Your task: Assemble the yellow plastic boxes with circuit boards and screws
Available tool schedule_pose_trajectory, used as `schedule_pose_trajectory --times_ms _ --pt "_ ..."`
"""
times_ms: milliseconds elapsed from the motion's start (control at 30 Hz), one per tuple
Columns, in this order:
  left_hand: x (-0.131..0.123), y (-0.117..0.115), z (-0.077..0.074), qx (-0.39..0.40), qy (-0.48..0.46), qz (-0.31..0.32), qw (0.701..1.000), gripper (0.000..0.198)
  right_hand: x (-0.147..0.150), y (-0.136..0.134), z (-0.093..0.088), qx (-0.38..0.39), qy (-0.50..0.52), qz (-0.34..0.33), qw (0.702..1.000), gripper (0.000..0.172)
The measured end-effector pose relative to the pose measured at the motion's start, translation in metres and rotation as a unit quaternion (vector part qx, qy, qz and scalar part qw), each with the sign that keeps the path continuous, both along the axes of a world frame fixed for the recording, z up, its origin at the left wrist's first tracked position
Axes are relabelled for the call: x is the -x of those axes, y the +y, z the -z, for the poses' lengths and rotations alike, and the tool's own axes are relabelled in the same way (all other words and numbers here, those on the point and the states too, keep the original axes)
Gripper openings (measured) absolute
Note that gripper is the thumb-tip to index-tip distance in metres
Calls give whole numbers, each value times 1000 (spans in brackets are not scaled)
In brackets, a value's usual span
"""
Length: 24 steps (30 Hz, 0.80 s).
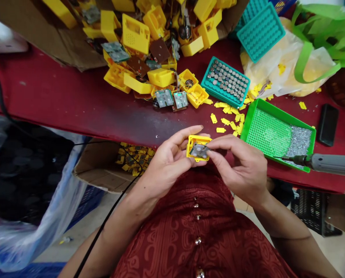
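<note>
Black cable [112, 214]: nearest item; crosses in view over the left forearm.

Cardboard box [92, 170]: below the table's near edge, left of the hands; holds small yellow-and-dark parts.

Left hand [170, 156]: half-closed, cupped about a yellow housing, thumb along the near side.

Right hand [242, 164]: thumb and forefinger pinched on the right edge of a circuit board.

Yellow housing [199, 139]: between the hands, at the table's near edge; open face upward, small tab pointing near; outline roughly square, so a long axis is hard to tell.

Circuit board [200, 150]: partly within the housing, tilted, its longer run left to right.

Table [126, 119]: red cloth; room for moving lies left of the hands, towards the heap.

Power screwdriver [334, 164]: right, long axis left to right, bit pointing left over the green tray's near edge.

Green tray [272, 129]: far right of the right hand, limiting movement there; silver pieces at its right end.

Phone [328, 124]: black, right of the tray.

Yellow tabs [233, 116]: scattered beyond the right hand.

Teal tray [226, 82]: farther; rows of round metallic pieces.

Heap of yellow casings [136, 34]: far, blocking the far side.
</note>
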<state>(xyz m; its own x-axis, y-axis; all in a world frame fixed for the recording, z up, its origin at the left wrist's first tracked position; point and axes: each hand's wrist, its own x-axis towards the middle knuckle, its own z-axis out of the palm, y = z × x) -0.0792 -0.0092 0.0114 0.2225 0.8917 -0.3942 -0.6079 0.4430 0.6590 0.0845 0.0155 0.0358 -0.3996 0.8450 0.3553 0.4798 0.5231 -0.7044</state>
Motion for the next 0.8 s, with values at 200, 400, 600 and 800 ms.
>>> schedule_pose_trajectory --times_ms 200,400,600,800 --pt "7 -3 0 -34 -18 -17 999 52 -2 -2 0 -92 -43 -109 989 12" --pt "4 -3 -7 -5 19 -12 1000 32 -2 -11 1 -109 -63 -105 986 11" --pt "-4 8 -10 52 28 8 998 28 -2 -22 4 -89 -57 -103 989 24" --pt "-7 12 -11 60 51 17 997 29 -3 -23 3 -102 -56 -105 988 27"
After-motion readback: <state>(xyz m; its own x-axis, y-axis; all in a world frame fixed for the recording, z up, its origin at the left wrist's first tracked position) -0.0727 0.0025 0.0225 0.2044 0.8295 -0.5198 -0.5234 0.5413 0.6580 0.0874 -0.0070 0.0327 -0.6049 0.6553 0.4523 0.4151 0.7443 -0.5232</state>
